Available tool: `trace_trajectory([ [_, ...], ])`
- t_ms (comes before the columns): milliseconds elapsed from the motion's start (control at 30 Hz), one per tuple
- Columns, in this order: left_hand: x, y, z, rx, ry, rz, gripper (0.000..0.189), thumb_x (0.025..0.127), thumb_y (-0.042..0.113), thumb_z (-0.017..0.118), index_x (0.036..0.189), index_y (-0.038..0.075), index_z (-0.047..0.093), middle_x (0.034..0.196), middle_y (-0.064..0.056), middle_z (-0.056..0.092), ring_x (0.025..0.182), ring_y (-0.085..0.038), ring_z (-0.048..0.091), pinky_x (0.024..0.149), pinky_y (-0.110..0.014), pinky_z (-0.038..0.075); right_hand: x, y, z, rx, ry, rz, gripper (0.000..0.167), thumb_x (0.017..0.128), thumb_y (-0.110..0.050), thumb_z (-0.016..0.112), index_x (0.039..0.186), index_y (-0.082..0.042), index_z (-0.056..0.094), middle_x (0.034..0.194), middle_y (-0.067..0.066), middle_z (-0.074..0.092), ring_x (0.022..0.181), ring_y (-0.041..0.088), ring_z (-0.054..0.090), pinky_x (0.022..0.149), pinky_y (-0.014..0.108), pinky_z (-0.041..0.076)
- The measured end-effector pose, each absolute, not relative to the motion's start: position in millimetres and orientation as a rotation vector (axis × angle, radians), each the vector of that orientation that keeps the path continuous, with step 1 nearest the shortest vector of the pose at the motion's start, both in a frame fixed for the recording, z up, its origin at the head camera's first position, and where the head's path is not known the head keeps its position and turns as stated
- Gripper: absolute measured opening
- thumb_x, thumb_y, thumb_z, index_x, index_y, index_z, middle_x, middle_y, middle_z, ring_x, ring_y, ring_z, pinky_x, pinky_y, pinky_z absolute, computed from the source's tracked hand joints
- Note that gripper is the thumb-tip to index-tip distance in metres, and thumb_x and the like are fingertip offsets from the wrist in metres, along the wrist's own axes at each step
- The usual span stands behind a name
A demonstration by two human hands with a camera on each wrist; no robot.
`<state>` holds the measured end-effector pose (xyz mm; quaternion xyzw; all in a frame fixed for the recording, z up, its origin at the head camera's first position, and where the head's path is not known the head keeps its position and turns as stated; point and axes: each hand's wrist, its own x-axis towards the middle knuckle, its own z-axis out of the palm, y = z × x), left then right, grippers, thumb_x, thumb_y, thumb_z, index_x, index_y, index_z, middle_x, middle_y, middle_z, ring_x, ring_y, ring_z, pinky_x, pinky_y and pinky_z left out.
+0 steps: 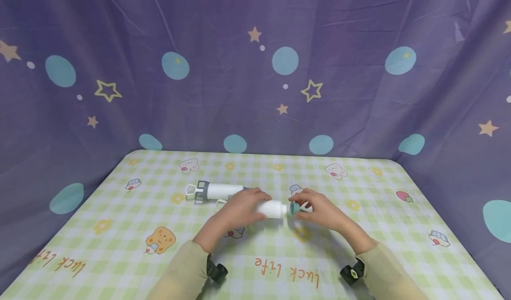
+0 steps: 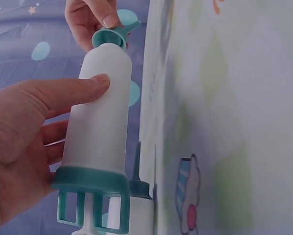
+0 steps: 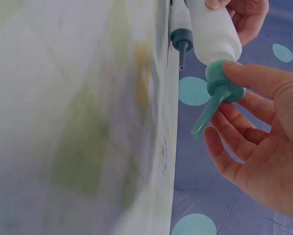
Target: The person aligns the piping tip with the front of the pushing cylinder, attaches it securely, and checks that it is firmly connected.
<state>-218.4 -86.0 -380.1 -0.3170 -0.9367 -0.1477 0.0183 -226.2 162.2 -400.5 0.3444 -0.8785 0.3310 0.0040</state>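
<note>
My left hand [image 1: 242, 209] grips the white barrel [image 1: 272, 209] of a large plastic syringe with its thumb laid along the side. A teal collar [image 2: 90, 179] with loop-shaped finger grips sits at the barrel's rear end. Between thumb and fingers of my right hand [image 1: 322, 211] is a teal nozzle cap [image 3: 219, 78] with a thin slanted spout. Its wide end faces the barrel's front end, right at the neck and slightly tilted in the left wrist view. The last fingers of the right hand are loosely bent beneath the spout.
A second white syringe [image 1: 224, 191] with dark grey-blue fittings lies just behind the first, its spout [image 3: 182, 56] pointing right. The table wears a green checked cloth [image 1: 159, 273] with printed figures. A purple curtain [image 1: 223, 100] stands behind and at both sides.
</note>
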Motion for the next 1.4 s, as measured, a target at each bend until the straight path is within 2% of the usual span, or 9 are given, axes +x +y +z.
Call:
trace_trajectory([
  [233,-220,-85,-375,-0.954,-2.89,-0.456,0.043,0.076,0.029,0.073,0.116,0.018,0.061,0.108,0.001,0.061,0.093,-0.016,0.058,0.078,-0.032,0.047,-229,154,-400,1.056,-2.721,1.094,0.037,0.078,-0.015,0.071,0.113,-0.005,0.06,0.099,0.0,0.06,0.089,0.016,0.058,0.075,0.031,0.05],
  [667,-218,-86,-375,-0.982,-2.789,-0.45,0.042,0.074,0.027,0.074,0.113,0.017,0.063,0.105,0.001,0.061,0.092,-0.016,0.059,0.079,-0.032,0.048,-229,147,-397,1.001,-2.708,1.127,0.031,0.076,-0.016,0.072,0.106,-0.013,0.061,0.1,-0.004,0.06,0.089,0.012,0.058,0.077,0.03,0.049],
  [900,-215,-84,-374,-0.968,-2.772,-0.384,0.041,0.075,0.028,0.074,0.113,0.019,0.063,0.105,0.001,0.061,0.091,-0.017,0.058,0.078,-0.034,0.047,-227,144,-397,0.988,-2.653,1.133,0.031,0.074,-0.014,0.074,0.102,-0.013,0.062,0.096,-0.003,0.061,0.086,0.012,0.059,0.075,0.034,0.05],
  [1400,-211,-86,-373,-0.965,-2.789,-0.472,0.041,0.076,0.028,0.073,0.115,0.017,0.062,0.107,0.001,0.061,0.093,-0.016,0.058,0.079,-0.033,0.048,-225,142,-399,0.975,-2.58,1.112,0.034,0.07,-0.01,0.078,0.098,-0.018,0.061,0.094,-0.007,0.058,0.084,0.011,0.057,0.071,0.028,0.047],
])
